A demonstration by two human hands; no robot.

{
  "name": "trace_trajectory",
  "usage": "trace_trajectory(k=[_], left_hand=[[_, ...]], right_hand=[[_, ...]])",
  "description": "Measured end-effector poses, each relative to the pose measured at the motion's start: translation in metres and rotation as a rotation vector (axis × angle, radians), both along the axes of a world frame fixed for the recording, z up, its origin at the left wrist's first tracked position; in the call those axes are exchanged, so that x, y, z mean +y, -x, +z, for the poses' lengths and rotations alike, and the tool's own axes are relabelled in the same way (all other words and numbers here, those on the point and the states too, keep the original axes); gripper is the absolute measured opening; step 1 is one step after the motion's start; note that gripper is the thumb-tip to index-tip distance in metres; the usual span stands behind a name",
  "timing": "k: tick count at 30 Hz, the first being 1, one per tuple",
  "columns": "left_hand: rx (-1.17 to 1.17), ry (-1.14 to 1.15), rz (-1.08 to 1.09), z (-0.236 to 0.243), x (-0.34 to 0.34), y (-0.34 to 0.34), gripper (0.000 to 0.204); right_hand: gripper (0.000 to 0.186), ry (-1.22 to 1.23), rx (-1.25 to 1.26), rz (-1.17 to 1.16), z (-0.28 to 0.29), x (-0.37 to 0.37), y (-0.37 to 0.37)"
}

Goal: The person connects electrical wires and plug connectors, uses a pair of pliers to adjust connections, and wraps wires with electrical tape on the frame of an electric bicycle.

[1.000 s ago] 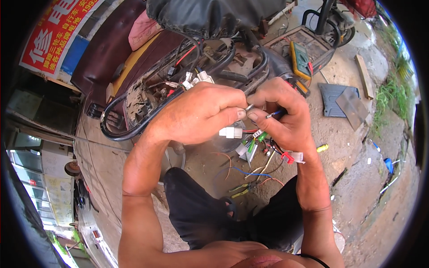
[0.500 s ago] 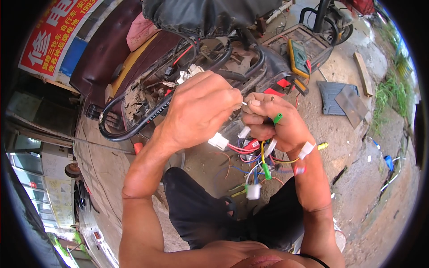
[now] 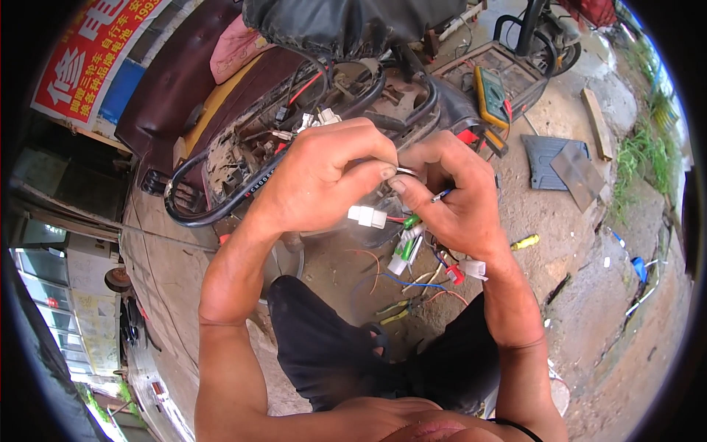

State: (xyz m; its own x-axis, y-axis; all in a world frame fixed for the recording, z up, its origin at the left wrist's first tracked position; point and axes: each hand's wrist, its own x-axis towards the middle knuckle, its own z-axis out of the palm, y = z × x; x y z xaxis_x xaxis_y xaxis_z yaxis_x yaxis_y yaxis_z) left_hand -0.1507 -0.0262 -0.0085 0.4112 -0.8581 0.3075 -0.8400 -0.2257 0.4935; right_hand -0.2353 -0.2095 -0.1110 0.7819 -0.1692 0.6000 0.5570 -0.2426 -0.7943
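Note:
In front of the stripped vehicle frame, my left hand [image 3: 324, 173] and my right hand [image 3: 456, 195] nearly meet. Thumb and forefinger of each are closed on a thin wire [image 3: 406, 172] that runs between them; its ends are hidden in my fingers. From below my right hand hangs a wiring harness with a white plug [image 3: 367, 216], a green connector [image 3: 411, 221], a white and green connector [image 3: 404, 250] and a red plug [image 3: 454, 275]. Another white connector [image 3: 473, 269] rests against my right wrist.
Yellow-handled pliers [image 3: 394, 312] lie on the ground between my feet, beside loose wires. A yellow tool handle [image 3: 525, 241] lies to the right. Beyond sit a multimeter [image 3: 492, 96], a black plate [image 3: 543, 163] and a wood block [image 3: 597, 125]. The black tubular frame [image 3: 184, 219] fills the far side.
My right hand has turned, its thumb now pointing at the left thumb, and more wire shows between them. The hanging connectors have swung and shifted; the pliers have not moved.

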Motion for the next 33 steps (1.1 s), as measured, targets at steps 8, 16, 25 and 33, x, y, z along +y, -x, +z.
trace_trajectory(k=[8,16,25,33], left_hand=[[-0.065,0.038,-0.021,-0.009,0.0,0.0,0.016],[-0.186,0.121,-0.049,-0.017,0.004,-0.002,0.019],[0.119,0.064,0.022,-0.005,0.004,-0.003,0.007],[0.25,0.035,0.096,-0.004,-0.004,0.0,0.008]], right_hand=[[0.015,-0.493,0.336,0.356,0.001,-0.002,0.002],[0.026,-0.764,0.697,0.521,0.007,-0.006,-0.001],[0.034,0.018,0.034,-0.071,0.012,0.003,0.008],[0.007,0.135,-0.241,-0.185,-0.002,0.0,-0.005]])
